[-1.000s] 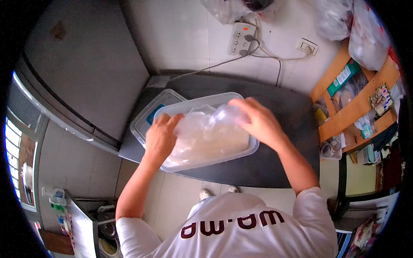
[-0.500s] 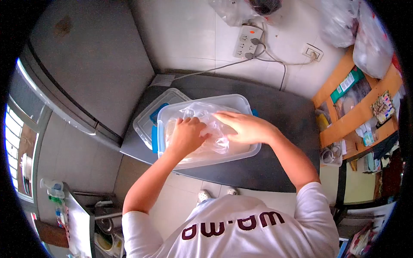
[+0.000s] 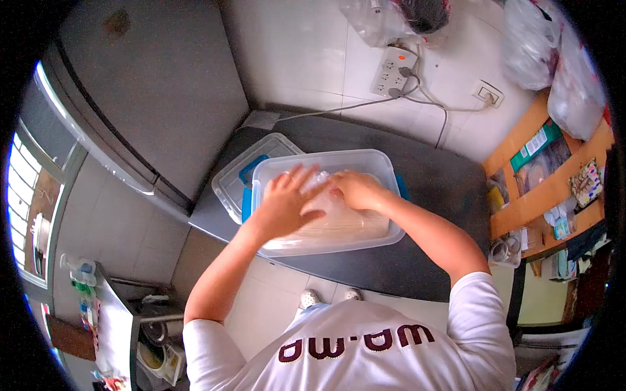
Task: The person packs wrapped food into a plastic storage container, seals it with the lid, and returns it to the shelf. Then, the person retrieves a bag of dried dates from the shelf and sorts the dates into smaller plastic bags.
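Observation:
A clear plastic storage box (image 3: 326, 249) with blue side latches stands on the dark counter. Inside it lies a clear plastic bag (image 3: 339, 225) with pale contents that I cannot make out. Over the box's left part, my left hand (image 3: 285, 205) is open with its fingers spread, slightly blurred. My right hand (image 3: 358, 190) has its fingers curled together on the bag's gathered top, near the middle of the box. Partly behind the box, the clear lid (image 3: 277, 146) with a blue latch rests on the counter.
The dark counter (image 3: 437, 215) meets a tiled wall with a power strip (image 3: 393, 73) and cables. A tall grey cabinet (image 3: 156, 78) borders the left. On the right stands a wooden shelf (image 3: 548, 205) with packets, below hanging plastic bags (image 3: 574, 98).
My left hand has opened and spread its fingers, letting go of the bag. My right hand, stretched out before, has closed on the bag's top. The bag looks more gathered, and the view has shifted slightly.

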Motion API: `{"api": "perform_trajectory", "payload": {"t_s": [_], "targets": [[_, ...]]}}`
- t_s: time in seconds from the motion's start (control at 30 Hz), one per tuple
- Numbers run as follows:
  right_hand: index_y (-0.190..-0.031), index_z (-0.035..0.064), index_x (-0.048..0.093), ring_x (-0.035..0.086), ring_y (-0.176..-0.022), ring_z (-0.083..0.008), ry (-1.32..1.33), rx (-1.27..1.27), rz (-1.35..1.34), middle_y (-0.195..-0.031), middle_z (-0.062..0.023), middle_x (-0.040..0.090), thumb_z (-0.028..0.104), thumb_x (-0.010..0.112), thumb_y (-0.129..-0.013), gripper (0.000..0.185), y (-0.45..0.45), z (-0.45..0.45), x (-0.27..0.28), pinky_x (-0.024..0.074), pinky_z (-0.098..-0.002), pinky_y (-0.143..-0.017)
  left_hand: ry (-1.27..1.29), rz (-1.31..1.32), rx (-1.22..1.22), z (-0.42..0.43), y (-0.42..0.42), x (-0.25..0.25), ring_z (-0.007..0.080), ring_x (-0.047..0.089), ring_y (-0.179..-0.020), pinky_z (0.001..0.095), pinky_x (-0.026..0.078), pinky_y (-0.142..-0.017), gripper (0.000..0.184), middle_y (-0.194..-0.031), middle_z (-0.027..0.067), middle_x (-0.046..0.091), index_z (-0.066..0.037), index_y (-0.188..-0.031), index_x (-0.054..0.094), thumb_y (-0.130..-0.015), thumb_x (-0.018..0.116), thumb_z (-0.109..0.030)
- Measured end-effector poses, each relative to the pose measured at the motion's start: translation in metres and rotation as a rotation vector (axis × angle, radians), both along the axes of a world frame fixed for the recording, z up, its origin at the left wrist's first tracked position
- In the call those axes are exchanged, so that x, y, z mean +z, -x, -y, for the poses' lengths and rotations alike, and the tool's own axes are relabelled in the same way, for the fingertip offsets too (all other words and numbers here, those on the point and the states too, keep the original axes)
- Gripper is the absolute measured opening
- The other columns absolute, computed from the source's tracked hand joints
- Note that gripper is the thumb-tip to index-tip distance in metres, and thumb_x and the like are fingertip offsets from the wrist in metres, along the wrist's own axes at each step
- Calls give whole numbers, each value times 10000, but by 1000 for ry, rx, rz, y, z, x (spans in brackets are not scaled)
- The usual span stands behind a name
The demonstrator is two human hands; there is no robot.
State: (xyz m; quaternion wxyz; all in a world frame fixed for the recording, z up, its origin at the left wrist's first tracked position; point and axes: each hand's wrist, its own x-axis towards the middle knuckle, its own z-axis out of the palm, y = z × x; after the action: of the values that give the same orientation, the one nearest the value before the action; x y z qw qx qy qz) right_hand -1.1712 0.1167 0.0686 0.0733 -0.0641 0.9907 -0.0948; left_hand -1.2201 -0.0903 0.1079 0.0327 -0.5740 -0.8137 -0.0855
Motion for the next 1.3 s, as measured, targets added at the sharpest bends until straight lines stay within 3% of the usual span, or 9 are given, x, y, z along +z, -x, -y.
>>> {"api": "perform_trajectory", "payload": {"t_s": [0.17,0.3,0.53,0.67,0.8,0.83,0.9,1.23,1.3], "targets": [[-1289,21,399,394,-1216,-309,165,59,158,-1334,-182,387,142,548,-801,524,2,-9,20,338,-356,-996,-26,11,87,-12,13,-41,298,432,-1177,495,342,-926,471,-1282,93,457,-199,-1263,444,-864,463,-447],[-1311,40,379,322,-1278,-280,92,90,-182,-1387,-164,318,211,535,-847,518,-32,-2,54,277,-374,-1043,119,27,142,-28,27,-34,266,531,-1028,458,382,-843,390,-1013,80,595,-136,-1051,618,-843,494,-441],[-1349,54,305,232,-1324,-261,-190,265,-176,-1412,-139,278,297,414,-918,506,-32,7,15,192,-393,-1083,305,180,112,-32,50,-30,289,506,-1077,494,382,-869,425,-1133,92,562,-157,-1107,591,-806,544,-454],[-1352,18,283,216,-1329,-264,57,218,101,-1416,-156,261,282,372,-935,502,-15,-5,9,191,-369,-1085,-339,772,-31,19,71,-3,248,430,-1195,355,399,-955,407,-1270,139,481,-53,-1205,511,-849,587,-233],[-1323,25,344,260,-1308,-278,188,238,70,-1395,-167,299,302,390,-924,488,-8,-20,-14,223,-355,-1071,-991,519,651,89,129,-91,219,568,-981,336,470,-807,319,-1128,126,568,-41,-1109,564,-804,596,-130],[-1332,25,330,257,-1311,-273,187,234,86,-1399,-166,293,306,393,-924,499,-6,-21,-13,224,-347,-1070,-726,177,981,105,138,-130,303,539,-1021,394,441,-857,464,-1118,170,543,-36,-1164,504,-765,638,-230],[-1341,26,316,255,-1313,-268,185,234,99,-1404,-165,287,309,396,-924,511,-5,-19,-10,224,-339,-1070,-404,323,1289,109,117,-152,382,457,-1090,450,404,-888,706,-1179,214,458,-36,-1246,401,-716,663,-424],[-1322,29,353,269,-1307,-278,307,153,79,-1407,-158,286,320,482,-888,539,-15,-12,7,226,-335,-1064,-386,101,1534,149,68,-198,327,446,-1061,439,400,-854,605,-1155,180,433,-88,-1176,489,-716,673,-435],[-1321,37,360,266,-1308,-281,345,115,63,-1408,-156,285,312,507,-873,545,-22,-5,17,228,-338,-1064,-828,345,1614,166,58,-215,318,458,-1043,425,404,-854,519,-1179,215,401,-43,-1075,543,-730,674,-408]]}}
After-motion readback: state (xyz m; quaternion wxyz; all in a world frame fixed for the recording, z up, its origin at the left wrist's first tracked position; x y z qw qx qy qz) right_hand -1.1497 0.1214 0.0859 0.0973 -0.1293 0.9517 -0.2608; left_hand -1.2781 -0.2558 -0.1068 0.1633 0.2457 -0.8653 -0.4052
